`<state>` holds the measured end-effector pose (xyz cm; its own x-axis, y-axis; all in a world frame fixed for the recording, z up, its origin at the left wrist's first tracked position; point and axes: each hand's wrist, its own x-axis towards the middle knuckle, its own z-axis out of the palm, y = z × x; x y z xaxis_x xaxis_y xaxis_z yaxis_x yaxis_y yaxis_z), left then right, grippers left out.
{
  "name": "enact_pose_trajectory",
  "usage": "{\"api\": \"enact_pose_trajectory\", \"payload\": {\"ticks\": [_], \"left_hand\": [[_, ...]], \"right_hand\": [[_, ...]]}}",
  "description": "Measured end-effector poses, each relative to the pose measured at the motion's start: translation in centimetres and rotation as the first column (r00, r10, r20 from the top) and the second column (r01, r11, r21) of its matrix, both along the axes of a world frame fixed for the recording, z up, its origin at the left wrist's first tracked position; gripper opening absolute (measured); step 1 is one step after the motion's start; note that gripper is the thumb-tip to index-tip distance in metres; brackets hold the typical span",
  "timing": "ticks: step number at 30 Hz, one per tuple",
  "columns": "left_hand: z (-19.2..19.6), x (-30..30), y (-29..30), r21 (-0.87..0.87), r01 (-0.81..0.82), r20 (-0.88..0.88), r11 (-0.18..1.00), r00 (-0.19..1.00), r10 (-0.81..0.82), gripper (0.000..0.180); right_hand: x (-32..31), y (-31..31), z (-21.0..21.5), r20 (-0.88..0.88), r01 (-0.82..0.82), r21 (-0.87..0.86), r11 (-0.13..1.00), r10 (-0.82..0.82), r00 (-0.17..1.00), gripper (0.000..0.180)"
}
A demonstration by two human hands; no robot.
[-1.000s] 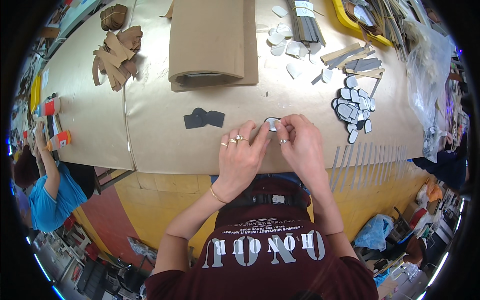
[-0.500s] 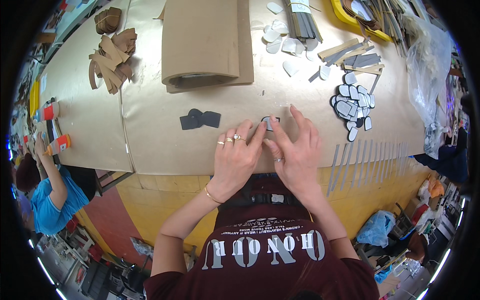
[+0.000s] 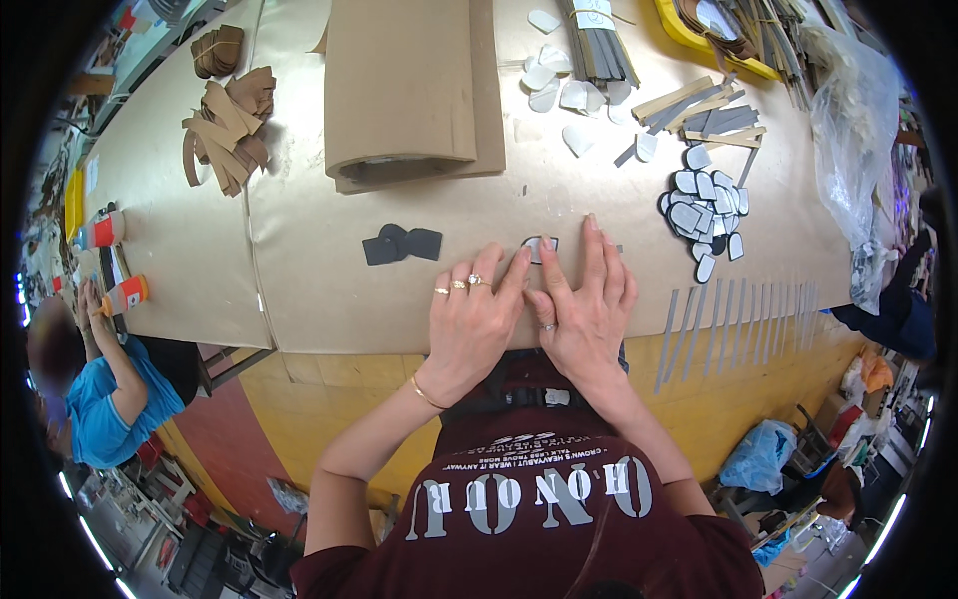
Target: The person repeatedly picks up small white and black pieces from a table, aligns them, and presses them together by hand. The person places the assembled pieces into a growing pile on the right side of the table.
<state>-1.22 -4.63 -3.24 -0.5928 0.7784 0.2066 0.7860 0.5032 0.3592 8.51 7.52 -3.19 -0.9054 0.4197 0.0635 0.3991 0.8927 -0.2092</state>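
A small tab (image 3: 542, 247), rounded at one end, white with a black edge, lies flat on the table near its front edge. My left hand (image 3: 473, 307) rests from the left with its index fingertip at the tab's left side; its fingers are bent and apart. From the right, my right hand (image 3: 587, 309) has its index fingertip on the tab, while the other fingers stretch forward along the table. Both hands partly cover the tab. To the left of them are several overlapping black pieces (image 3: 424, 245). A pile of similar white tabs with black edges (image 3: 704, 205) sits to the right.
Thin grey strips (image 3: 714, 325) line the front edge at right. Beyond stand a large folded brown sheet (image 3: 399, 90), loose white pieces (image 3: 577, 140), bundled grey strips (image 3: 601, 55) and brown strips (image 3: 228, 130). At far left a person in blue (image 3: 125, 399) works near glue bottles (image 3: 125, 295).
The outer fingers of my right hand have come together and lowered toward the table. Both index fingertips stay at the tab. The view has shifted slightly.
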Motion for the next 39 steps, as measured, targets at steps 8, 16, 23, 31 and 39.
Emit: {"api": "enact_pose_trajectory", "payload": {"ticks": [8,16,23,31,39], "left_hand": [[-0.3,0.3,0.2,0.027,-0.015,-0.030,1.000,0.999,0.016,0.045],[-0.7,0.0,-0.8,0.185,-0.015,0.164,0.983,0.986,-0.016,0.050],[-0.1,-3.0,-3.3,0.126,-0.378,-0.009,0.917,0.924,0.382,0.048],[0.1,-4.4,-3.9,0.148,-0.346,-0.025,0.926,0.935,0.353,0.019],[-0.1,-5.1,-3.7,0.328,-0.307,0.066,0.893,0.951,0.303,0.017]], "right_hand": [[0.3,1.1,-0.3,-0.167,0.116,-0.120,0.986,-0.135,0.977,0.051],[-1.7,1.9,0.4,-0.218,-0.036,-0.214,0.976,-0.012,0.976,0.039],[0.1,3.9,1.9,-0.140,0.100,-0.522,0.847,-0.201,0.970,0.021],[1.3,11.0,5.5,-0.301,0.397,-0.270,0.877,-0.468,0.831,0.027],[-1.8,8.5,5.4,-0.281,0.041,-0.279,0.959,-0.122,0.952,0.028]]}}
